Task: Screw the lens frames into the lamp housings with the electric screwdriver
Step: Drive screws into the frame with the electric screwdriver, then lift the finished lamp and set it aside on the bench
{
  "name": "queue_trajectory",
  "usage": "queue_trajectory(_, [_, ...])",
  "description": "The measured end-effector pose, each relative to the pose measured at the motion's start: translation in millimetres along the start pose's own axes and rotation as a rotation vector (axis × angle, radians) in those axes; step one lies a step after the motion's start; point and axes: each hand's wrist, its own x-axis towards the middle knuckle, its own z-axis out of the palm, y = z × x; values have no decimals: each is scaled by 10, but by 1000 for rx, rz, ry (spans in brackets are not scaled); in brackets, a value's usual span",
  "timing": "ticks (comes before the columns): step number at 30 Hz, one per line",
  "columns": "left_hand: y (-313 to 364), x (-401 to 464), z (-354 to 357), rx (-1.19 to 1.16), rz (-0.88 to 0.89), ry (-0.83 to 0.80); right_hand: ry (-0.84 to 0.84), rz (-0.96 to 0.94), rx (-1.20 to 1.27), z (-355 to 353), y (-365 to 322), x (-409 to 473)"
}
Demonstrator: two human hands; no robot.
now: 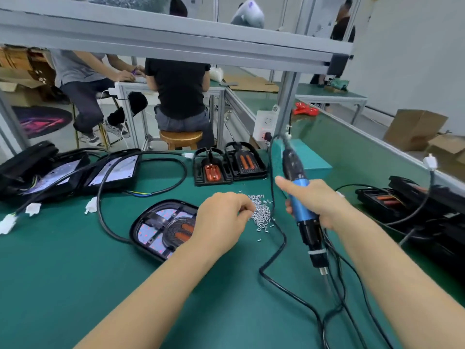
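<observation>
The right hand (319,202) sits low on the right, fingers curled round the blue electric screwdriver (300,210), which points down. The left hand (221,220), in the middle, has its fingertips bunched in the pile of small silver screws (261,212). Just left of that hand, partly under it, lies a black lamp housing (161,227) on the green table (75,273), showing orange strips inside.

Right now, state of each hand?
Left hand: fingers curled, pinching at the screw pile.
Right hand: gripping the electric screwdriver, index finger extended.
</observation>
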Motion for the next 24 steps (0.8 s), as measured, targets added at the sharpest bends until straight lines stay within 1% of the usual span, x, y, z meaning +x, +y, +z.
queue_trajectory(3, [51, 62, 120, 122, 60, -44, 91, -25, -369, 25, 101, 147])
queue_trajectory(6, [114, 139, 222, 430, 125, -128, 155, -40, -762, 71, 148, 221])
queue_trajectory(8, [161, 179, 265, 596, 137, -187, 164, -42, -869, 123, 198, 246])
queue_trajectory(10, [204, 206, 308, 659, 150, -235, 157, -31, -921, 190, 267, 275])
queue_trajectory(12, [219, 222, 346, 674, 170, -260, 159, -18, -964, 241, 334, 298])
queue_trajectory(15, [211, 193, 328, 624, 159, -198, 211, -30, -1064, 249, 382, 310])
queue_trajectory(18, [105, 74, 220, 483, 91, -84, 245, -61, -1241, 250, 425, 336])
queue_trajectory(21, [-133, -116, 5, 355, 28, 45, 243, -56, -1269, 257, 400, 325])
queue_trajectory(23, [-308, -302, -144, 174, -33, 119, 308, -102, -1332, 278, 293, 272])
queue_trajectory(24, [-388, -394, -213, 79, -82, 153, 350, -168, -1354, 308, 213, 243])
